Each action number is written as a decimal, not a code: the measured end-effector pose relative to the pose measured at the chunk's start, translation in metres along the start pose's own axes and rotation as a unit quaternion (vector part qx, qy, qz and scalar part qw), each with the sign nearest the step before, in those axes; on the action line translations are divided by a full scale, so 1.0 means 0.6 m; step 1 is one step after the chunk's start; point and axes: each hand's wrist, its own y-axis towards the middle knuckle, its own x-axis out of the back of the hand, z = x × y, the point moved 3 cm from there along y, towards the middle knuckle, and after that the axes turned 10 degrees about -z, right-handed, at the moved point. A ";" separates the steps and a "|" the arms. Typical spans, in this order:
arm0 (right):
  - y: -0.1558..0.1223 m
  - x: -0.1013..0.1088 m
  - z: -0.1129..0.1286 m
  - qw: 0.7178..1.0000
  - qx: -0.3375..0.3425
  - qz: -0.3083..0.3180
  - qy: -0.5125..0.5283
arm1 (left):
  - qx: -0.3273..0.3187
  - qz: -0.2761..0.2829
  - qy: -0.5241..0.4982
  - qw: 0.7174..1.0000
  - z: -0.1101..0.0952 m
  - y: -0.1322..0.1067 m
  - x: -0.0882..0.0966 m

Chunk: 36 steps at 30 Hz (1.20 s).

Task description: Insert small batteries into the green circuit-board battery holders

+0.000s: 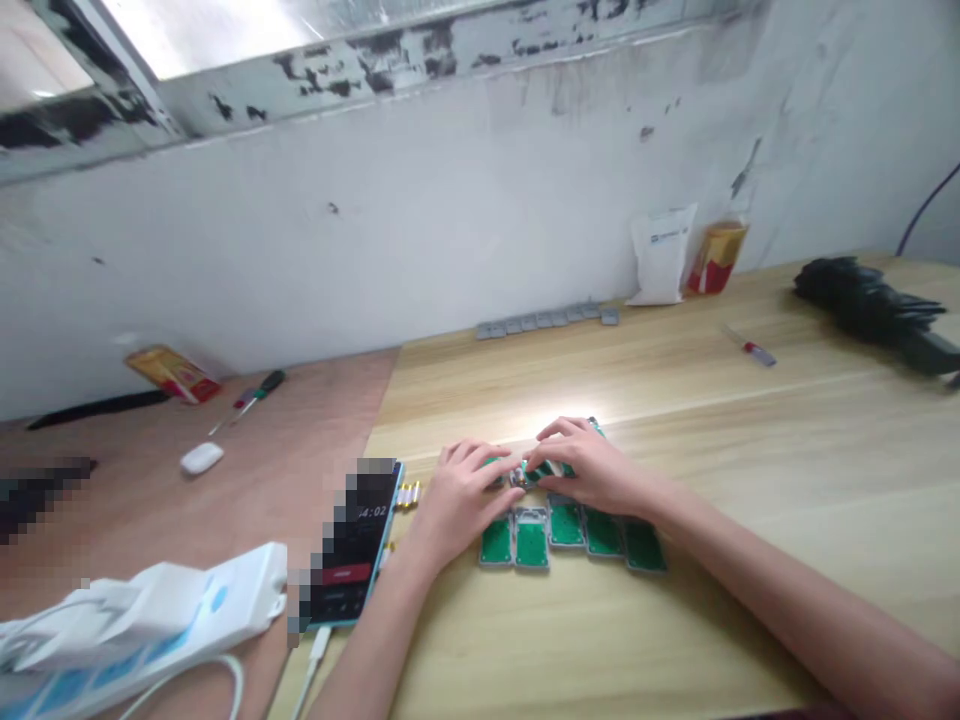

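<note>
Both my hands meet over a small green circuit board in a grey frame (534,472) on the light wooden table (675,620). My left hand (461,500) has its fingers curled onto the board's left end. My right hand (585,465) pinches the board's right side with bent fingers. A small metal part sits between my fingertips; what it is I cannot make out. Just below my hands lies a row of several more green boards in grey frames (570,535), flat on the table.
A phone (352,550) with a timer lies left of my left arm, small brass parts (409,493) beside it. A white power strip (150,610) sits front left. Screwdrivers (255,395), a white mouse (201,458), grey pieces (547,320), bags (660,255) and a black object (870,300) lie farther off.
</note>
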 end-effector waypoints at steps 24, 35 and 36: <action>0.002 -0.001 0.010 0.994 0.032 -0.019 -0.103 | -0.004 0.047 0.155 0.987 0.076 -0.084 0.070; -0.008 0.052 -0.029 0.981 -0.066 -0.137 -0.123 | 0.059 0.095 0.042 0.993 -0.022 -0.023 0.008; -0.018 0.061 -0.043 0.981 -0.083 -0.129 -0.118 | 0.063 0.100 0.041 0.992 -0.025 -0.024 0.006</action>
